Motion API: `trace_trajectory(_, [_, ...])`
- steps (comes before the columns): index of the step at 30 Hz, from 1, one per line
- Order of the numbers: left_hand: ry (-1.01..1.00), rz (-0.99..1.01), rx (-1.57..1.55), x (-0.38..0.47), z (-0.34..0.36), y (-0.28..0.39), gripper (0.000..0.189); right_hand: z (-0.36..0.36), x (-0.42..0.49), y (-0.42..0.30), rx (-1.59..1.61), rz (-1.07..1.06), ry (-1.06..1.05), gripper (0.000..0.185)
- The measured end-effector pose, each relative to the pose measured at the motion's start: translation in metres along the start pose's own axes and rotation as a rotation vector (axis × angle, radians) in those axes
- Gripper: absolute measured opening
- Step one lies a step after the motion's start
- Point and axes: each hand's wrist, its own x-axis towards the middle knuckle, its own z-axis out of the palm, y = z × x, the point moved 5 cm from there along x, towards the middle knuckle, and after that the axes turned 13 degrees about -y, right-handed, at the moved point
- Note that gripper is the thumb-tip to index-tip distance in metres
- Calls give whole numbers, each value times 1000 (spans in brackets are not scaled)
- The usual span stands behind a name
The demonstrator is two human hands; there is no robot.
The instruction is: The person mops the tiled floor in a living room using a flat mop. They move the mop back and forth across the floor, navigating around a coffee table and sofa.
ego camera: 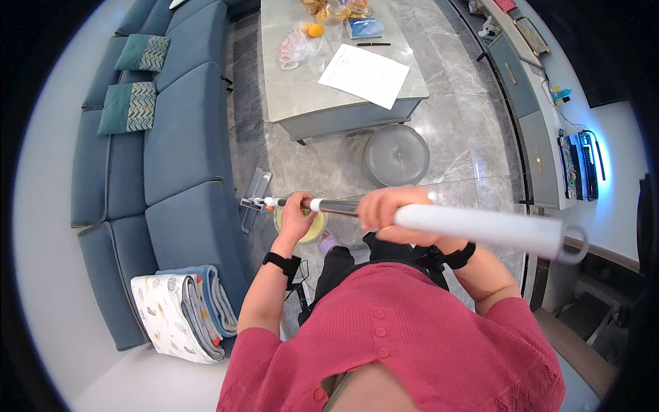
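Both my hands are closed around a flat mop's long handle point(337, 207), which runs slantwise across in front of me. My left hand point(297, 219) holds the dark pole low down, just beside a white collar. Higher up, my right hand point(396, 213) grips the pole at the edge of the thick white grip sleeve point(479, 229), whose end carries a hanging loop. The mop head point(256, 200) is at the left, over the grey tile floor by the sofa. Partly hidden behind my left hand, a round pale-yellow container point(311, 234) stands near my slippered foot.
A blue-grey sofa point(183, 123) with folded blankets point(170, 316) lines the left. Ahead stands a coffee table point(298, 98) bearing paper point(365, 74), a plastic bag point(298, 46) and fruit. A round grey stool point(397, 154) sits before it. A low cabinet point(540, 149) runs along the right wall.
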Motion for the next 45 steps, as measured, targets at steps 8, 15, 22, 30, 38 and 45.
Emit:
trace_trajectory(8, [-39,-169,76,-12,22,-2,21,10,-22,9,-174,16,-220,23])
trace_trajectory(15, [-67,-169,166,-15,36,-8,16,10,-42,9,-158,43,-354,17])
trace_trajectory(22, [-45,-180,181,-15,49,-13,14,7,-54,-2,-139,109,-369,16])
trace_trajectory(30, [-79,-177,149,-6,52,-39,18,3,-57,9,-79,107,-401,15])
trace_trajectory(38, [-96,-176,240,-9,52,-34,17,2,-59,3,-108,142,-481,16])
trace_trajectory(45, [-88,-172,229,-2,56,-14,15,-14,-63,-20,-311,121,-410,30])
